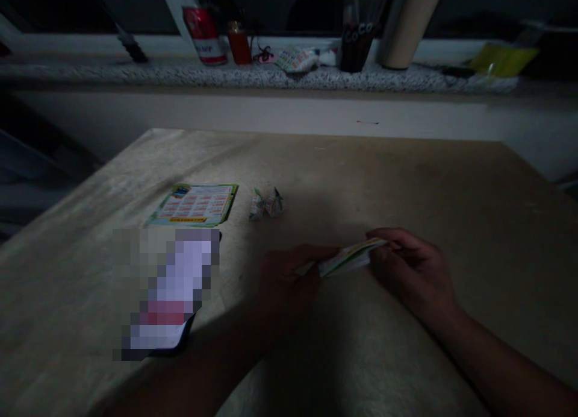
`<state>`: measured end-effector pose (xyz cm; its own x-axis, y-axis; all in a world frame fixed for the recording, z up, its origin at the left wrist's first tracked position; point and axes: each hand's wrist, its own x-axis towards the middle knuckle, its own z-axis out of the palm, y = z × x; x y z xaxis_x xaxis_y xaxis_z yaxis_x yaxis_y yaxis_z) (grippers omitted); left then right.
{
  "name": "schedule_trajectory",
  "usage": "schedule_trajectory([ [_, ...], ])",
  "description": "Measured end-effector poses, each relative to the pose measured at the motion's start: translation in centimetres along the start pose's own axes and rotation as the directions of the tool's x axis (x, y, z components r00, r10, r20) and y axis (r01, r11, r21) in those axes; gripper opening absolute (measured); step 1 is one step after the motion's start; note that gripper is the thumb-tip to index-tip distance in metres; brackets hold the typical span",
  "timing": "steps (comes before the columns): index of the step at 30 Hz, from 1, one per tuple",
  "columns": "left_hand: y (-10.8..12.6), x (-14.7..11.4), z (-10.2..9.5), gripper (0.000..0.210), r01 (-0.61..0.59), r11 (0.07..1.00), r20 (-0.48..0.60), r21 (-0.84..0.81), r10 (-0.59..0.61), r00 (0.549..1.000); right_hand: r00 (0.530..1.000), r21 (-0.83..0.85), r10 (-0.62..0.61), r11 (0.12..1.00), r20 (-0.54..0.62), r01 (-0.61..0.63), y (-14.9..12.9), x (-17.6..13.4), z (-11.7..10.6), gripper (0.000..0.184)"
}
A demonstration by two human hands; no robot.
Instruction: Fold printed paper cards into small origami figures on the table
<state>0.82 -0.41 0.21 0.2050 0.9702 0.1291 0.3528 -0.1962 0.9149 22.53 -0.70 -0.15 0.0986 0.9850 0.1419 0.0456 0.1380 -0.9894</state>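
A folded printed paper sheet (347, 259) is held just above the table between both of my hands. My left hand (293, 278) pinches its left end, thumb and fingers closed on it. At the opposite end my right hand (413, 269) grips the paper's corner between thumb and fingertips. Two small folded paper shapes (267, 205) sit side by side on the table beyond my left hand. Left of them lies a stack of printed sheets (196, 204) with green edges. A phone (180, 290), its screen blurred out, rests nearer to me by my left forearm.
Behind the table (406, 182) runs a speckled stone windowsill (158, 73). On it stand a red and white can (205, 37), an orange-red bottle (239, 43), a crumpled printed packet (297, 60), a dark lidded cup (356, 34), a tan cylinder (409, 28) and a yellow item (503, 59).
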Motion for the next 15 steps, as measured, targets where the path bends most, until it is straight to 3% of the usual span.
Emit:
schedule_trajectory([
  [4,-0.16,-0.15,0.29,0.029,-0.168,0.984,0.069,0.051,0.165,0.984,0.996,0.038,-0.024,0.999,0.082,0.021,-0.08,-0.35,0.63,0.018],
  [7,-0.19,-0.23,0.27,0.029,-0.350,0.932,0.097,0.097,0.341,0.935,0.994,0.075,0.026,0.997,0.107,-0.034,0.22,-0.31,0.62,0.026],
  [10,-0.05,-0.09,0.09,0.024,-0.455,0.874,0.116,0.170,0.441,0.890,0.990,0.131,0.099,0.985,0.101,-0.112,0.38,-0.18,0.56,0.023],
  [12,0.18,0.03,-0.08,0.024,-0.547,0.818,0.114,0.177,0.536,0.837,0.988,0.142,0.133,0.979,0.082,-0.144,0.39,-0.05,0.57,0.017],
  [15,0.68,0.06,-0.39,0.027,-0.697,0.712,0.067,0.090,0.694,0.717,0.989,0.103,0.142,0.984,0.039,-0.145,0.42,0.21,0.55,0.010],
])
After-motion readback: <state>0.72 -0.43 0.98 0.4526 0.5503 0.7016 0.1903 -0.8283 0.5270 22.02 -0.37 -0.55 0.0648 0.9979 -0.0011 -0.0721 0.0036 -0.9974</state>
